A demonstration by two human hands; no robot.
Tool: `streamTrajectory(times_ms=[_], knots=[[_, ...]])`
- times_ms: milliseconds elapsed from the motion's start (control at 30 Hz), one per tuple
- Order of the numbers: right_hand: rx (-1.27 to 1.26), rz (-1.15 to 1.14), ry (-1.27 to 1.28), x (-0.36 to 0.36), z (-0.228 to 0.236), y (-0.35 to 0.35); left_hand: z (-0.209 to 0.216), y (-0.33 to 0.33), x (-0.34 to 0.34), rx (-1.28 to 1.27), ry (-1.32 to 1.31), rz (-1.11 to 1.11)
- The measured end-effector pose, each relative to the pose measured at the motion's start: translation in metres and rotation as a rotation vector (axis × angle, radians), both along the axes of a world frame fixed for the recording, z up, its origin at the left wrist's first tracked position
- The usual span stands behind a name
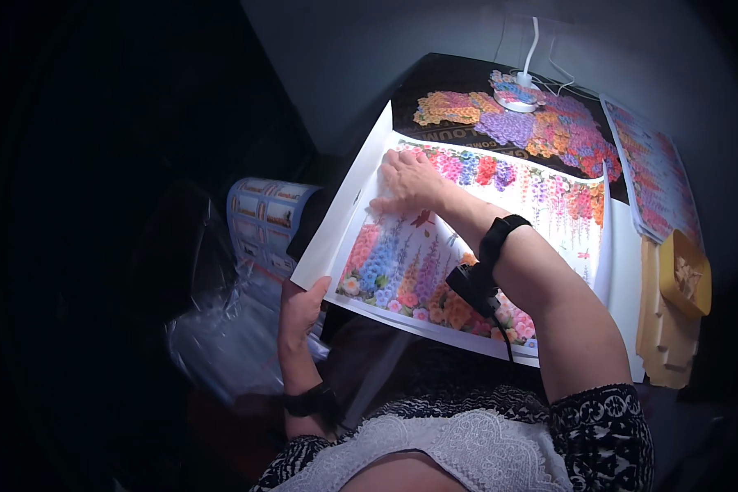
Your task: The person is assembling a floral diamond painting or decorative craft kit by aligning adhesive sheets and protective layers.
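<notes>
Holding a printed floral sheet (426,258) by its corner

The printed floral sheet is being held at a slant over the near part of the dark tabletop (425,80), in front of the person's body, its white left margin (346,209) being bent upward. The lower left corner is being grasped by the left hand (305,305), with the thumb showing on top. The right hand (407,182) is being laid palm down and unclenched near the upper left of the print, nothing being gripped. A black strap with a small dark device (473,283) is being worn on the right forearm, a dark band (310,402) on the left.

Beyond the sheet, ragged-edged floral pieces (504,129) are lying around a white round base with a cable. At the right, more floral sheets (652,168) are lying near a yellow tray (700,295), where pale bits are being contained. At the left, clear plastic (230,344) is being dimly lit.
</notes>
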State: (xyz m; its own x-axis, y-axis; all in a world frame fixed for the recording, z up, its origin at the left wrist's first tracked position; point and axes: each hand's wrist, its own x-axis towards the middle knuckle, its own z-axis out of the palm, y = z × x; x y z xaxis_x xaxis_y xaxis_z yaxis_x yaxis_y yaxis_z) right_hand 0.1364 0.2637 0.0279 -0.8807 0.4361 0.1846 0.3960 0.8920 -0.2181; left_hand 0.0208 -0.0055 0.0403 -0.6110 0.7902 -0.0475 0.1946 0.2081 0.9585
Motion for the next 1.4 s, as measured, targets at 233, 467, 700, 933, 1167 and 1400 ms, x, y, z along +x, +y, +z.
streamTrajectory(times_ms=[233, 467, 700, 933, 1167, 1400], knots=[[-0.044, -0.093, -0.074, 0.004, 0.000, 0.018, -0.013, 0.002, 0.005, -0.003, 0.009, 0.010], [-0.006, -0.072, -0.022, 0.000, -0.009, 0.033, -0.016, 0.010, 0.005, -0.028, -0.044, 0.048], [-0.064, -0.091, -0.037, 0.001, -0.008, 0.031, -0.014, 0.012, 0.008, -0.058, -0.015, 0.036], [-0.092, -0.136, -0.081, 0.000, -0.004, 0.026, -0.015, 0.006, 0.008, -0.040, -0.048, 0.005], [-0.020, -0.129, -0.117, 0.005, -0.008, 0.009, -0.020, 0.006, 0.009, 0.068, 0.047, -0.065], [0.013, -0.139, -0.104, 0.004, -0.014, 0.005, -0.024, 0.005, 0.010, -0.019, -0.025, -0.054]])
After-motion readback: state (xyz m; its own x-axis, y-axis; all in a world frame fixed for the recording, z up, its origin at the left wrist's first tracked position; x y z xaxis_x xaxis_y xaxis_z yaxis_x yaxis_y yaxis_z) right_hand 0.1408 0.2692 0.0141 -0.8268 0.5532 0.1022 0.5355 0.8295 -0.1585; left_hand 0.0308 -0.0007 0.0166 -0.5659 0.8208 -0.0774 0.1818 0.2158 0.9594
